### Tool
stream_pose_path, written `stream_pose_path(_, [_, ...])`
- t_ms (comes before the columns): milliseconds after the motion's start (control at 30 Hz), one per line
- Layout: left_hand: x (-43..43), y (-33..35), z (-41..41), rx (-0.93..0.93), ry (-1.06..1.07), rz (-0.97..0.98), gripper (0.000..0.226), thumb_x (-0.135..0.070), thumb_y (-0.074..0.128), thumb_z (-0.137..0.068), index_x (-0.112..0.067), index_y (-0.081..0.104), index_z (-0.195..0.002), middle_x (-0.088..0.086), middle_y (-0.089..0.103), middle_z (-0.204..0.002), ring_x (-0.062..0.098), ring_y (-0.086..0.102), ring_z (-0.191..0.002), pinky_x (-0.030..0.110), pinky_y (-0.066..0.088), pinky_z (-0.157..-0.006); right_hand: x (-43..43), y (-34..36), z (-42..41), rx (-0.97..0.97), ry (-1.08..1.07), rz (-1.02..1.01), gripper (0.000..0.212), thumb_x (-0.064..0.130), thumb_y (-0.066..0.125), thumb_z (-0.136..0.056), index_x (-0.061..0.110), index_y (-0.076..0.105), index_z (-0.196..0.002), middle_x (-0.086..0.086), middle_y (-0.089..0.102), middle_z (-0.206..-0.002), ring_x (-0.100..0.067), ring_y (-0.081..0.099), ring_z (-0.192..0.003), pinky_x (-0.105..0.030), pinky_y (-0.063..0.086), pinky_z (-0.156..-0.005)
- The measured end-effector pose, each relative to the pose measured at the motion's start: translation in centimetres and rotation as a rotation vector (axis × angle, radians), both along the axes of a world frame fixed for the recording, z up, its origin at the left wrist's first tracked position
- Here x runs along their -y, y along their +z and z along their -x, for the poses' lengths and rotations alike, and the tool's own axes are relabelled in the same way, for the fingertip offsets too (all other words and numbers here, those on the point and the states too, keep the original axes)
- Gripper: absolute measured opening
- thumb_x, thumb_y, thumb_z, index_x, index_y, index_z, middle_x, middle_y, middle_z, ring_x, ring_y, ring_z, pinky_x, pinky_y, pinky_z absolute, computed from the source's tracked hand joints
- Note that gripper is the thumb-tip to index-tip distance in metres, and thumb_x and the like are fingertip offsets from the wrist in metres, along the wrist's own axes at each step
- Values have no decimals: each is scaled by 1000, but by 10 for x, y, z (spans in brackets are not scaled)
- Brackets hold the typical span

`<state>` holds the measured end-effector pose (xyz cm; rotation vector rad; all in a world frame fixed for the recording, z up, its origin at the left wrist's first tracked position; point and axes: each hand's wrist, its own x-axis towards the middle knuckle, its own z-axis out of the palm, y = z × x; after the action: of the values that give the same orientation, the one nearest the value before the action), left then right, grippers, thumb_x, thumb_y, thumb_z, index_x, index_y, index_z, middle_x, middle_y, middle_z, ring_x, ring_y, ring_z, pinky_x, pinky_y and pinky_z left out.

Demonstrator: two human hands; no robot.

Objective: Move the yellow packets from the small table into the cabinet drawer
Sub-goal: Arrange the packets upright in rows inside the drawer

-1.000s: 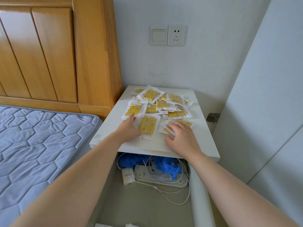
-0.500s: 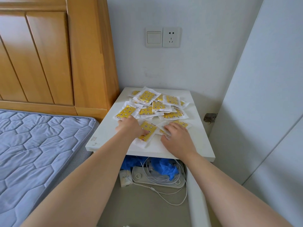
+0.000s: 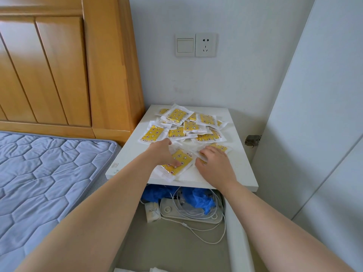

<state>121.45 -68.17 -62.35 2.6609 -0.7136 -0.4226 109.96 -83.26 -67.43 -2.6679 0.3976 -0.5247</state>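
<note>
Right, head view, the only one we get. The left hand [image 3: 162, 152] lies flat on the front packet [image 3: 181, 159], thumb [image 3: 173, 164] pressing down, grip not closed round anything. That packet juts past the front edge of the surface [image 3: 235, 169]. The right hand [image 3: 216, 165], near the same front edge, has its fingers curled over a second packet [image 3: 221, 148], thumb tucked under, so that grip looks closed on it.

The danger, I'd say, is the glossy wrapper. A flat press may let the front packet skid off the front edge unguided and land among the white cables [image 3: 196, 230] and blue bundle [image 3: 200, 199] in the open drawer [image 3: 237, 236] below the surface. A wide sweep could also knock packets off the surface's left edge, towards the mattress [image 3: 49, 173].

The other yellow packets [image 3: 177, 115] sit in a loose, overlapping heap at the back of the surface, none in the drawer as far as I can see. The surface is white and smooth. A wooden headboard [image 3: 59, 71] stands to its left, a switch and socket [image 3: 196, 45] above it, a white panel [image 3: 314, 114] to its right.
</note>
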Motion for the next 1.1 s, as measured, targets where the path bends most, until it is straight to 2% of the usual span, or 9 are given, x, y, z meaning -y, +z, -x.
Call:
stream_pose_path(100, [6,7,2,28,-9,-89,93,-43,80,-72,-10,31,-144,9,49,-135,26,46,-122,34,45,-94,-1,0,0,16,-9,18,39,34,48,-90,14,60,-121,2,58,-128,-18,45,-124,-38,32,-108])
stream_pose_path(200, [11,15,5,9,40,-136,74,-43,79,-73,-3,49,-127,8,56,-103,23,57,-100,29,47,-79,-1,-1,-1,13,-17,29,39,34,48,-90,15,60,-122,3,58,-128,-16,45,-124,-36,32,-109])
stream_pose_path(367, [14,8,4,-90,128,-46,77,-41,80,-73,-2,46,-129,11,56,-116,25,56,-108,32,47,-88,0,-2,-2,14,-15,24,38,36,47,-90,16,61,-119,4,59,-124,-17,46,-122,-37,33,-107])
stream_pose_path(533, [10,-3,9,-37,158,176,88,-33,84,-70,-12,34,-139,7,52,-126,21,52,-103,30,46,-73,0,0,0,37,-2,27,27,35,47,-89,18,64,-102,7,61,-108,-16,50,-109,-35,37,-99])
stream_pose_path(667, [4,-12,13,-38,193,272,78,-37,79,-75,-16,36,-136,4,54,-119,18,50,-94,29,43,-71,0,0,-1,22,-4,71,33,36,46,-90,17,63,-111,5,58,-116,-17,46,-116,-34,32,-102])
stream_pose_path(800, [1,-31,26,81,264,470,60,-36,67,-86,-25,35,-135,3,59,-115,20,53,-91,32,44,-75,-1,-1,-2,28,-20,128,35,38,45,-89,19,63,-113,6,58,-118,-17,46,-117,-34,34,-100])
stream_pose_path(900, [1,-33,26,102,318,589,57,-31,61,-91,-27,32,-139,3,61,-102,22,57,-90,31,42,-71,-4,1,0,-8,-67,195,40,43,42,-91,22,63,-118,7,58,-121,-17,43,-119,-35,33,-98])
stream_pose_path(1000, [2,-33,28,177,333,600,55,-29,54,-94,-26,29,-143,2,61,-97,24,59,-89,32,43,-71,-4,6,5,-41,-82,215,45,47,36,-94,23,62,-122,6,57,-127,-18,40,-121,-37,34,-99])
stream_pose_path(1100, [3,-38,30,247,304,563,54,-29,53,-94,-25,29,-143,5,64,-106,27,61,-94,32,43,-72,3,27,3,-87,-27,115,38,30,38,-96,16,61,-123,-1,50,-138,-21,36,-127,-36,33,-103])
